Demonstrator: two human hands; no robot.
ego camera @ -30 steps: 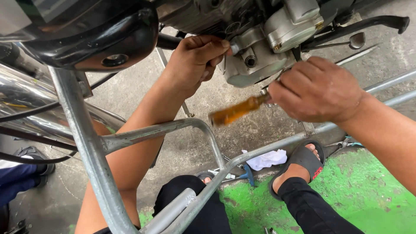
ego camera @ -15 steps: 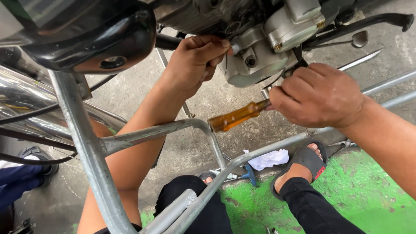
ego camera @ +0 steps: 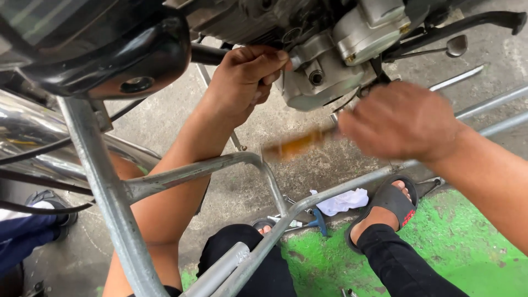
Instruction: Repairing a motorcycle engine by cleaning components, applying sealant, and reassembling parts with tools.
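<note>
My left hand (ego camera: pixel 245 77) reaches up under a motorcycle engine (ego camera: pixel 324 66), fingers curled against the edge of its silver side cover. My right hand (ego camera: pixel 401 124), blurred by motion, grips a screwdriver with an amber handle (ego camera: pixel 297 144); the handle sticks out to the left, and the shaft is hidden behind the hand. Both hands sit just below the engine, above the concrete floor.
A grey metal tube frame (ego camera: pixel 181 179) crosses in front of my arms. A black tank or cover (ego camera: pixel 110 49) hangs at upper left. On the floor lie a white rag (ego camera: pixel 344 201), a blue-handled tool (ego camera: pixel 319 223) and a green painted patch (ego camera: pixel 467 247). My sandalled foot (ego camera: pixel 388 206) rests nearby.
My right hand has swung the amber-handled screwdriver, which now blurs and points more level. My left hand stays put on the engine cover.
</note>
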